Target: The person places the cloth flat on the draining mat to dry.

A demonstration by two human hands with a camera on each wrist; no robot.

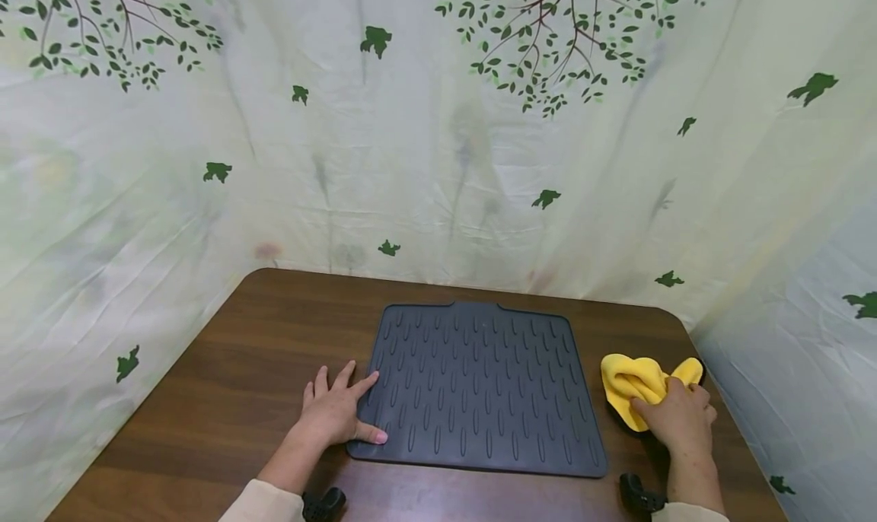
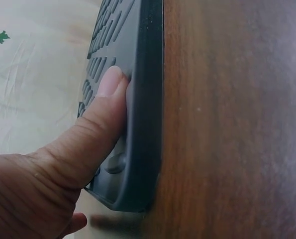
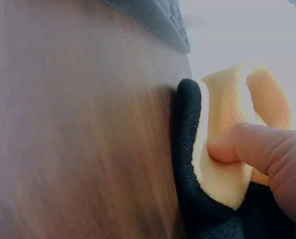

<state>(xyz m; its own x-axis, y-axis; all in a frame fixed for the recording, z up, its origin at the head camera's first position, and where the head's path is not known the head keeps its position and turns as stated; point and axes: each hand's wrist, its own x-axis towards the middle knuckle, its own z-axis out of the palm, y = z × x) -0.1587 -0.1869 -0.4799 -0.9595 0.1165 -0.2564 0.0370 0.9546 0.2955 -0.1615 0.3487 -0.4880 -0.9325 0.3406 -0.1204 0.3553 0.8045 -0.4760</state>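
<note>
A dark grey rubbery mat with raised oblong ridges and a rim lies flat on the brown table. My left hand rests at its near left corner, fingers spread; in the left wrist view the thumb lies straight on the mat's rim. To the right of the mat, my right hand grips a crumpled yellow cloth with a black underside. The right wrist view shows the thumb pressing into the yellow folds; the other fingers are mostly hidden there.
The wood-grain table has rounded far corners. Behind and beside it hangs a pale curtain printed with leafy branches and green shapes. Black wrist devices sit near both cuffs.
</note>
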